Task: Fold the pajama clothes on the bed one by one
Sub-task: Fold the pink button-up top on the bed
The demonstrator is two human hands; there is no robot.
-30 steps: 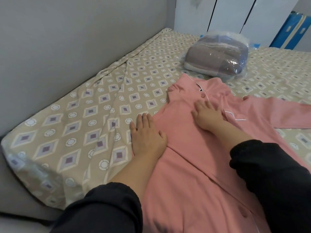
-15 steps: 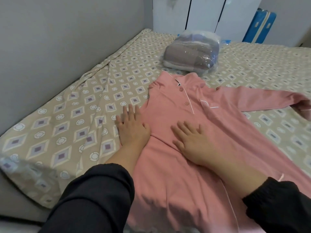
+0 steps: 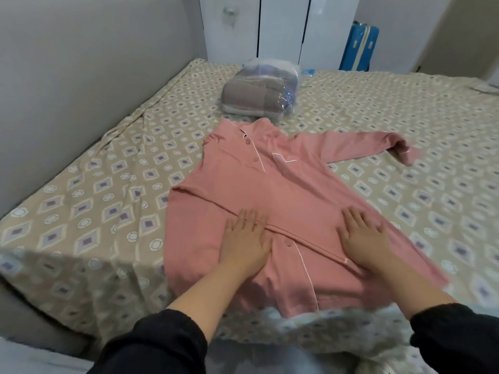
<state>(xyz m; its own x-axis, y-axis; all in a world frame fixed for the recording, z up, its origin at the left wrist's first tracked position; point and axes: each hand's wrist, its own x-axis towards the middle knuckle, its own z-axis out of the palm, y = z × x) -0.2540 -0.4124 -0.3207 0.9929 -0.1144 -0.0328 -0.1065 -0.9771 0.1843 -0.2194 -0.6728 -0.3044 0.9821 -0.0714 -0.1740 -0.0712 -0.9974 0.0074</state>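
Beige bed sheet printed with purple diamonds and white rings (image 3: 81,211) covers the bed and fills most of the frame, with a plain grey wall (image 3: 81,76) along its left side. White wardrobe doors (image 3: 280,28) stand at the top centre, and a blue hard-shell suitcase (image 3: 359,47) stands upright just to their right.

Your pink button-front pajama top (image 3: 243,184) lies flat at the centre of the bed, collar toward the top of the frame and hem toward the bottom edge. One long pink sleeve (image 3: 378,147) stretches out to the right of the frame. A folded-over edge runs diagonally across the lower front.

Your left hand (image 3: 247,238) lies palm down on that diagonal edge, fingers straight and slightly spread. Your right hand (image 3: 363,237) lies flat on the fabric to its right, fingers also straight and apart. Neither hand grips the cloth. Both of your arms wear black sleeves (image 3: 162,341).

Just above the collar sits a clear plastic bag of folded grey bedding (image 3: 259,95).
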